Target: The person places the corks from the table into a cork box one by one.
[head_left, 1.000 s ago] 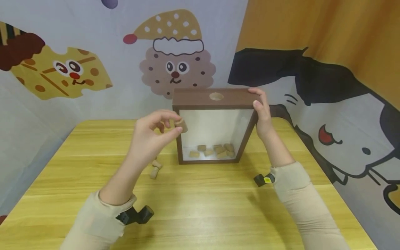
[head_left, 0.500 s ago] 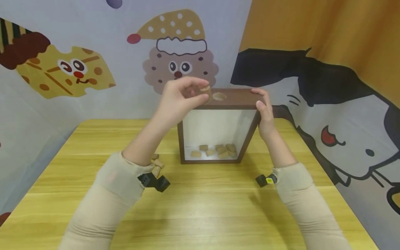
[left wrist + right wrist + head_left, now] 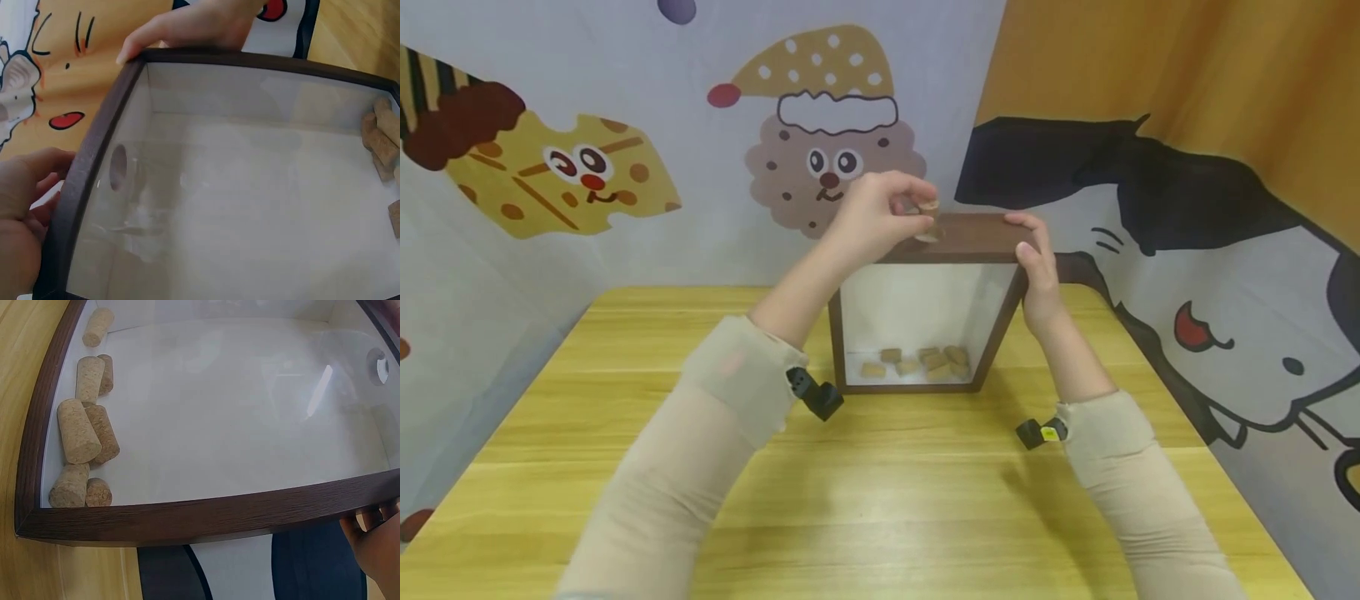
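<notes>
A shadow box (image 3: 917, 386) with a dark brown frame and a clear front stands upright on the table. In the head view, my left hand (image 3: 876, 212) pinches a cork (image 3: 929, 208) between thumb and fingertips at the round hole in the box's top. The left wrist view shows my left hand (image 3: 22, 212) beside the top edge, its fingertips hidden behind the frame. My right hand (image 3: 1037, 271) holds the top right corner, thumb on the front edge and fingers over the top. Several corks (image 3: 78, 431) lie along the bottom inside, some stacked.
The box stands near the far side of the wooden table (image 3: 880, 500). A cartoon-printed cloth (image 3: 700, 242) hangs close behind it. Small black wrist cameras (image 3: 816, 393) sit at both cuffs.
My left hand has carried the cork up and right from the box's left side to the top hole. My right hand keeps its hold. Loose corks on the table are now hidden behind the left arm.
</notes>
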Tool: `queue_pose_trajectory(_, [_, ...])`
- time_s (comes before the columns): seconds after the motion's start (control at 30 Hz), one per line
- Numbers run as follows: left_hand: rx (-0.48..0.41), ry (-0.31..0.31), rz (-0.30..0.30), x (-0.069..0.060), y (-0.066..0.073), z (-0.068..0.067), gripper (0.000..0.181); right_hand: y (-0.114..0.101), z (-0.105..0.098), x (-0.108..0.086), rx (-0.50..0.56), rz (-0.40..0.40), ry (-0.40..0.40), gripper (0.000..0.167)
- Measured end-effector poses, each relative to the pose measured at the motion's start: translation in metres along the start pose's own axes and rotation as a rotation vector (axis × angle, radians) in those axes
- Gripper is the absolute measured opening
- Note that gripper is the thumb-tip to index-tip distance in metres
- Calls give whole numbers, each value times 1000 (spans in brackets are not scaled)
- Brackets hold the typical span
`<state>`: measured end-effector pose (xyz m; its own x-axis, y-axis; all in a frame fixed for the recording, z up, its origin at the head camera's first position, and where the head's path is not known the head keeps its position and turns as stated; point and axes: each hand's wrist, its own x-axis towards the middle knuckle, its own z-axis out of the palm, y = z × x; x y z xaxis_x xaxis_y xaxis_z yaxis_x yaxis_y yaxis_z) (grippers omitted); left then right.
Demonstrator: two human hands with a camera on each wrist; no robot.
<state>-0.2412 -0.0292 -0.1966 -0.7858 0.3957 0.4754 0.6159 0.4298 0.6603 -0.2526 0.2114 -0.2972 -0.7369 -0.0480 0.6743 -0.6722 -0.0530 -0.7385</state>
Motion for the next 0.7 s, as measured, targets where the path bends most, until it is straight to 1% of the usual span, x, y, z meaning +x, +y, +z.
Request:
queue_pose_trajectory(0.1, [38, -35, -27, 4, -1, 3, 26, 0, 0, 1, 4, -17, 7, 42])
queue_pose_trajectory(0.2, [63, -65, -51, 5, 0, 4, 26, 1, 0, 1, 5, -28, 12, 42])
queue_pose_trajectory(0.43, [114, -104, -77, 2, 2, 4, 25, 0, -1, 1, 11, -7, 2, 42])
queue_pose_trajectory(0.57, [129, -108, -69, 0, 3, 3, 24, 0, -1, 0, -15, -7, -3, 42])
queue_pose_trajectory(0.7, [91, -85, -48, -5, 4, 1, 24, 0, 0, -1, -23, -3, -7, 42])
